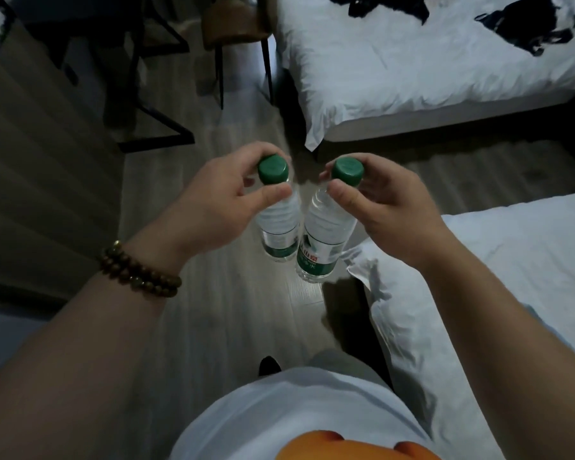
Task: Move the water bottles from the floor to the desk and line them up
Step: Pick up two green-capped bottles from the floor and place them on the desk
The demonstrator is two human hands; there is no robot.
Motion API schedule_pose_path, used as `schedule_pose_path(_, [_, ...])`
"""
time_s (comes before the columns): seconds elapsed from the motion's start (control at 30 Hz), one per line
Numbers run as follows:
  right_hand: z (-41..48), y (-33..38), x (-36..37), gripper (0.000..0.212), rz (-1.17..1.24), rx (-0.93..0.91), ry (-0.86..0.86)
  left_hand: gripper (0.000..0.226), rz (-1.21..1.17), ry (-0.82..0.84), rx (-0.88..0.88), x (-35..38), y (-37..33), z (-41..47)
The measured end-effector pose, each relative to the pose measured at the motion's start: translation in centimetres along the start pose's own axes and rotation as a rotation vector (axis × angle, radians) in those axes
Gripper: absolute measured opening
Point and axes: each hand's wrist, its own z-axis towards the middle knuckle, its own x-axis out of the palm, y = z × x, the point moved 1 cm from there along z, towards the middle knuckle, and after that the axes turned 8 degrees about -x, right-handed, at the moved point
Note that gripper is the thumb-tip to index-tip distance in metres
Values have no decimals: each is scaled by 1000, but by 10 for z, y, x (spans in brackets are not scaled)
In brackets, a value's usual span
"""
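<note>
Head view, looking down. The left hand (213,200), with a bead bracelet (136,270) on its wrist, grips the left bottle (279,224) at the neck. Its fingers (273,194) are curled just under the green cap (273,170). The right hand (385,207) grips the right bottle (322,240) the same way, thumb and fingers pinching below its green cap (347,171). Both bottles are clear with green labels and hang over the wooden floor (233,310). They are tilted so that their lower ends lean toward each other, the sides just beside one another. A white bed (412,68) with dark clothing (525,24) lies ahead on the right. A second bed (512,277) lies near the right arm. A chair (233,24) stands at the top.
</note>
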Motion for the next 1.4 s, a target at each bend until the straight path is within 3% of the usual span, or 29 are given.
schedule_pose_path(0.27, [104, -31, -11, 32, -38, -11, -17, 16, -194, -95, 10, -24, 23, 99])
schedule_pose_path(0.8, [344, -121, -74, 28, -167, -121, 73, 30, -164, -277, -95, -74, 24, 305])
schedule_pose_path(1.4, [553, -171, 4, 25, -146, -38, 24, 29, -190, -155, -116, -201, 136, 473])
